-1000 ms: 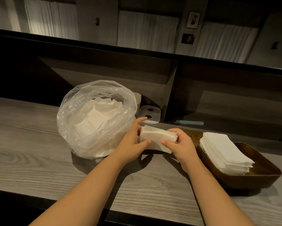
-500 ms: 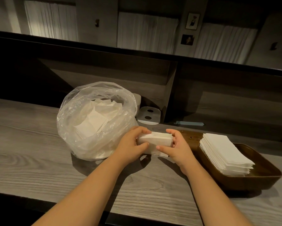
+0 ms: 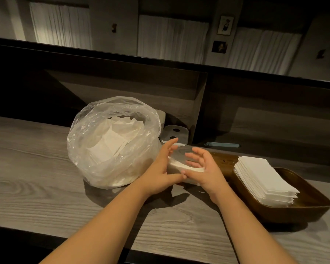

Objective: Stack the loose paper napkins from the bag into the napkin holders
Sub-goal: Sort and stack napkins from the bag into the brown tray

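A clear plastic bag (image 3: 95, 149) of loose white napkins stands on the wooden counter. Just right of it a small stack of napkins (image 3: 176, 164) lies on the counter between my hands. My left hand (image 3: 160, 174) flanks the stack's left side with straight, spread fingers, its thumb touching the front edge. My right hand (image 3: 206, 168) flanks the right side, fingers spread and loosely bent above the stack, thumb at its front. Further right, a brown wooden napkin holder (image 3: 309, 208) carries a neat pile of napkins (image 3: 263, 180).
A clear acrylic plate with two dark holes (image 3: 176, 133) leans behind my hands by a shelf divider. A teal strip (image 3: 222, 144) lies at the back. A raised dark shelf runs along the counter's far side. The counter's front edge (image 3: 103, 242) is near me.
The small stack came down from my hands' grip onto the counter. Both hands let go and spread their fingers around it.
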The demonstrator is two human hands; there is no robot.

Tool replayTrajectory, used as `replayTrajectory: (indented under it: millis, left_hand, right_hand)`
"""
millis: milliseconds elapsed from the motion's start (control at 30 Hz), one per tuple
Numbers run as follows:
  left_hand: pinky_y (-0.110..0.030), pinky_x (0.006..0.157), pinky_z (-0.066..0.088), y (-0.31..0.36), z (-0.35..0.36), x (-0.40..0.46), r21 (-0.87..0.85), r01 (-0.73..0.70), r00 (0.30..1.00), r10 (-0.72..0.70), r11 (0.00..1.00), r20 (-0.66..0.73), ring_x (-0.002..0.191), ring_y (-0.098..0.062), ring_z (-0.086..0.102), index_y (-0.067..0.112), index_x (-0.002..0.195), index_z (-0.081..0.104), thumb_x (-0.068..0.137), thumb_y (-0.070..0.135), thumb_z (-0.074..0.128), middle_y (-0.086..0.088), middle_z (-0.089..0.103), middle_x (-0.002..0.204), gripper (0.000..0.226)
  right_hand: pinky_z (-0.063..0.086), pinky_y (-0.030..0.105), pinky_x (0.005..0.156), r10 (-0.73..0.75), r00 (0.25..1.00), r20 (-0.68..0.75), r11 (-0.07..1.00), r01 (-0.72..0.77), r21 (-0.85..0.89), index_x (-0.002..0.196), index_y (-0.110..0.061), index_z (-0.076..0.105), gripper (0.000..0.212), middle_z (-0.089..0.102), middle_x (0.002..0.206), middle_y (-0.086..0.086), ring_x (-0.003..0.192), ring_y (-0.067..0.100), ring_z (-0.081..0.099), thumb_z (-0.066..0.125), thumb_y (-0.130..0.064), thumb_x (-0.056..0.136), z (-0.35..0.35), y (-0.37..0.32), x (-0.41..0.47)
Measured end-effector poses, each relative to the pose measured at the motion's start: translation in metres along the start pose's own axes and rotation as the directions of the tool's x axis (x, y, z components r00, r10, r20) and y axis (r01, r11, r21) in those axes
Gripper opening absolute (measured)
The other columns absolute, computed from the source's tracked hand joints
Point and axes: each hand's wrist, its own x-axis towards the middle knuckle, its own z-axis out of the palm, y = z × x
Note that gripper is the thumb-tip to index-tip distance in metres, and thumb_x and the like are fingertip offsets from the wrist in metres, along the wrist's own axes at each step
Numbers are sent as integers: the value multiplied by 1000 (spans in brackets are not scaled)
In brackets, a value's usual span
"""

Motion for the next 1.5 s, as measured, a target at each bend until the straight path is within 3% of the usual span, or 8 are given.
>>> replayTrajectory:
  millis: [333, 600, 867, 967, 1067, 1200, 1333, 1500]
  left_hand:
    - [-24, 85, 55, -4, -2, 5, -14, 157, 982, -158, 987, -108, 102, -12, 60, 43, 149, 13, 92, 14, 64, -3, 49, 130, 82]
    - [-19, 97, 42, -3, -3, 7, -55, 147, 989, -148, 988, -7, 121, -12, 47, 41, 152, 8, 88, 17, 72, 5, 36, 136, 93]
    - [-15, 69, 47, -1, -3, 11, -144, 251, 941, -277, 957, -196, 93, -4, 58, 25, 115, 54, 96, 29, 61, 7, 61, 111, 21]
    - [-30, 86, 55, 7, 0, 10, -622, 320, 893, -447, 714, -54, 93, -17, 67, 13, 121, 55, 93, 38, 62, -10, 67, 113, 39]
    - [-43, 90, 55, 20, 8, 6, -827, 403, 873, -435, 392, 219, 94, -25, 70, 11, 132, 53, 81, 56, 59, -15, 70, 114, 69]
    - [-49, 96, 51, 23, 3, 6, -901, 334, 874, -449, 276, 186, 105, -36, 67, 8, 124, 60, 94, 40, 55, -21, 71, 110, 44]
    - [-49, 99, 45, 19, -9, 6, -896, 374, 862, -447, 241, 239, 101, -37, 65, 5, 128, 59, 99, 43, 45, -24, 68, 116, 50]
    - [-52, 105, 42, 17, -9, 4, -841, 492, 839, -380, 223, 390, 109, -41, 63, 12, 127, 60, 90, 47, 52, -24, 64, 125, 52]
  right_hand:
    - [49, 20, 70, 56, 991, -123, 991, -71, -117, 123, -26, 52, 47, 55, 119, -1, 99, 11, 55, 76, -17, 83, -6, -2, 0]
    - [50, 19, 74, 90, 996, -28, 991, -92, -99, 140, -33, 35, 82, 47, 119, -12, 112, 14, 51, 82, -13, 76, -1, -7, 0]
    - [49, 18, 67, -50, 981, -189, 998, 42, -46, 98, -30, 56, 25, 60, 101, -8, 94, 9, 59, 73, -15, 86, -1, -15, -4]
    - [51, 16, 67, -361, 870, -337, 929, 302, -213, 91, -31, 55, 26, 60, 94, -11, 88, 3, 60, 74, -14, 84, 3, -23, -10]
    - [45, 19, 75, -651, 742, -161, 690, 491, -532, 89, -25, 58, 25, 54, 93, -9, 89, 4, 52, 75, -9, 80, 7, -22, -9]
    - [33, 21, 96, -307, 904, 298, 685, 427, -591, 104, -46, 53, 41, 44, 117, -27, 115, -4, 39, 75, -53, 70, 12, -25, -11]
    - [44, 19, 85, -403, 909, -105, 900, 373, -226, 96, -41, 57, 13, 56, 107, -16, 104, 0, 53, 61, -48, 85, 8, -32, -13]
    - [53, 38, 92, -303, 924, -233, 908, 206, -365, 101, -41, 57, 18, 50, 119, -13, 114, 13, 51, 61, -25, 94, 7, -23, -4]
